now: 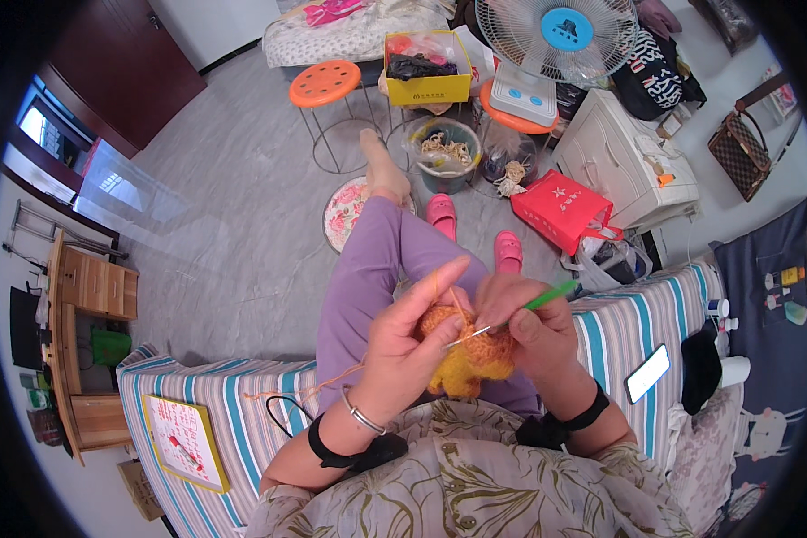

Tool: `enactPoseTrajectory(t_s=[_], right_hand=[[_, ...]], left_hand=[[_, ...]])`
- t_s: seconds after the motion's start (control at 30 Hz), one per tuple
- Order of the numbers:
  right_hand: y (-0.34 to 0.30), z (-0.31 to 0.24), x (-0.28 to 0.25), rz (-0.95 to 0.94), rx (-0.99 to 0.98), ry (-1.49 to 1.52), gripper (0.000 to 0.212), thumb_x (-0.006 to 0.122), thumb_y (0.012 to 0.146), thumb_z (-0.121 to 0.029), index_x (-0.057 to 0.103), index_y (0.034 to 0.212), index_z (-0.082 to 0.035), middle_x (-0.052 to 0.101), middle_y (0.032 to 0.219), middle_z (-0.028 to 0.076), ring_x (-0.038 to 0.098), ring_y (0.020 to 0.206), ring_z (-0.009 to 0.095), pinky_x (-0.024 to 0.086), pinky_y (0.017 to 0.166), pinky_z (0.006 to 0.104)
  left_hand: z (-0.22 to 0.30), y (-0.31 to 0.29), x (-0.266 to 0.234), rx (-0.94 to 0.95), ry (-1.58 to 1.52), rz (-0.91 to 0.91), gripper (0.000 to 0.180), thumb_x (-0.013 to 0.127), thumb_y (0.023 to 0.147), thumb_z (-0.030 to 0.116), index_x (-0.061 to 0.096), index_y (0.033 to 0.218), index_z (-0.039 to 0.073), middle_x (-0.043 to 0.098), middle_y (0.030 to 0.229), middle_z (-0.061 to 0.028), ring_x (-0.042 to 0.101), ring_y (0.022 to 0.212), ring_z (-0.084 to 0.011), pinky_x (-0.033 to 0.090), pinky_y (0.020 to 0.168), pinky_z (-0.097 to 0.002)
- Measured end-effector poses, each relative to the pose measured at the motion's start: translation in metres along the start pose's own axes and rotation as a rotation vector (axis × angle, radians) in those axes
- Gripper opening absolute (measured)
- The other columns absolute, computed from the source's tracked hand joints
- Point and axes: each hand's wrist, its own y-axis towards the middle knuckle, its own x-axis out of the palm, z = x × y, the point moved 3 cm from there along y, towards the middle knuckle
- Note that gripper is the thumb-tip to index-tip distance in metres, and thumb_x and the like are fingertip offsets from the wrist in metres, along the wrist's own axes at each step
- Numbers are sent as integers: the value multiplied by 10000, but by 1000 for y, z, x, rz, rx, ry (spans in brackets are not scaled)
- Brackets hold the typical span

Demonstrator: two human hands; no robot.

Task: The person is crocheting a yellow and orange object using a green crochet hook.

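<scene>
Above my lap I hold a small crocheted piece (468, 354), orange-brown on top and yellow below. My left hand (414, 325) pinches its left side, index finger raised with a strand of orange yarn (436, 285) over it. In my right hand (540, 330) is a crochet hook (551, 294) with a green handle. Its metal shaft slants down left across the front of the orange part, near my left thumb. Whether the tip sits inside a stitch, I cannot tell. From my left hand the yarn trails down left past the wrist toward the striped seat.
I sit on a striped sofa (233, 390), a phone (647, 374) on my right and a yellow-edged board (186, 444) on my left. Ahead are an orange stool (325, 84), a yellow box (428, 89), a bucket of cream yarn (446, 182), a fan (489, 27) and a red bag (560, 213).
</scene>
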Motion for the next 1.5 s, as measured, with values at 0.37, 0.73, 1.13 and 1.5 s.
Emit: enactPoseTrajectory(t_s=[0.37, 0.73, 1.13, 1.5], right_hand=[[19, -20, -7, 236, -470, -763, 163, 621, 835, -90, 619, 982, -17, 659, 918, 98, 603, 723, 240, 475, 667, 317], [-6, -29, -10, 504, -256, -350, 134, 567, 905, -63, 606, 1004, 19, 648, 949, 92, 583, 816, 107, 474, 725, 251], [-5, -30, 20, 319, -306, -629, 155, 610, 877, -164, 602, 963, -35, 612, 898, 116, 580, 799, 216, 463, 737, 317], [-7, -32, 10, 266, -309, -563, 211, 669, 772, 15, 643, 978, -22, 636, 937, 138, 621, 810, 216, 495, 700, 294]], left_hand=[[5, -10, 22, -50, -229, 134, 539, 562, 862, -65, 393, 1369, 11, 561, 995, -30, 536, 908, -74, 443, 822, -214], [36, -4, -26, 81, 371, -562, 245, 668, 822, 101, 688, 1065, 85, 457, 1347, -198, 427, 1253, -295, 273, 1062, -423], [16, 5, 16, -58, -369, 115, 816, 590, 824, -94, 140, 1477, 99, 599, 1056, -89, 579, 992, -128, 461, 886, -274], [21, 2, 11, -81, -298, 130, 832, 572, 839, -97, 83, 1483, 99, 622, 956, -65, 595, 922, -102, 477, 837, -250]])
